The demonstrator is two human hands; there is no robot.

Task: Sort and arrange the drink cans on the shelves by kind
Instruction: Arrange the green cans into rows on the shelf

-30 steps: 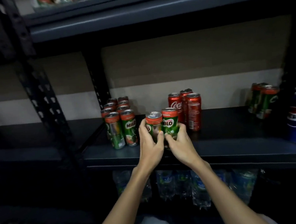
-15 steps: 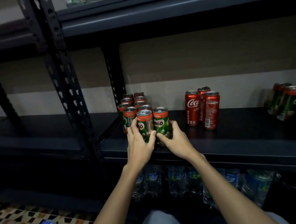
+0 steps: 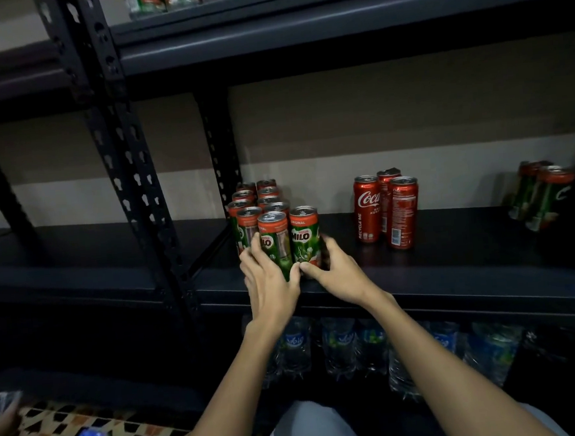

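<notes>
Gripping two "MILO" cans (image 3: 291, 241), hands (image 3: 303, 274); "Coca-Cola" cans (image 3: 385, 207) nearby.

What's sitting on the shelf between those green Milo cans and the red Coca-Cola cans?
Nothing: in the head view, the dark shelf is bare between the Milo cans and the Coca-Cola cans, apart from the right hand gripping the nearest Milo can.

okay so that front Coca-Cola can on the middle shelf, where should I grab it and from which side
Grip the front Coca-Cola can around the middle of its body, coming from the front right. It stands upright, and two other Coca-Cola cans crowd its left and back, so only the front and right sides look free. The shelf there is bare.
</notes>
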